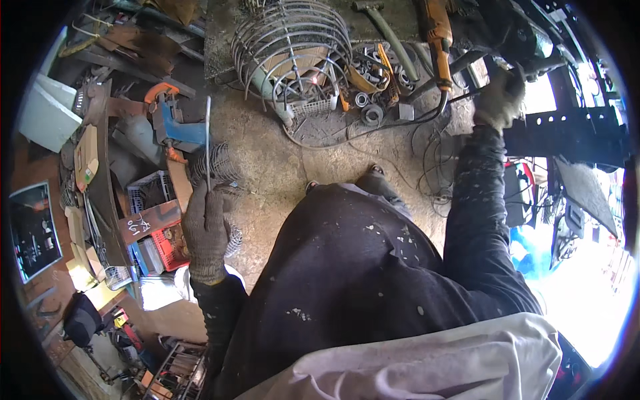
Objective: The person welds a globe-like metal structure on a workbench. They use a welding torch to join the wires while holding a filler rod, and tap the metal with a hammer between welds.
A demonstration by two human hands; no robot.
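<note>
My left hand (205,233), in a grey-brown knit glove, is closed around a thin, pale metal rod (208,140) that points up and away from me. My right hand (500,100), in a dirty whitish glove, reaches out at the far right beside a dark metal machine (527,40). Its fingers look curled, but what they hold is lost against the dark parts. A thin dark bar (467,95) runs toward that hand from the left. Near it lies an orange power tool (437,40).
A round wire cage (293,50) stands ahead, next to a hammer (387,40) and a tray of metal parts (367,77). Cables (427,167) trail over the concrete floor (273,167). At left are a blue-and-orange clamp (177,123), a red basket (172,247) and cluttered shelving.
</note>
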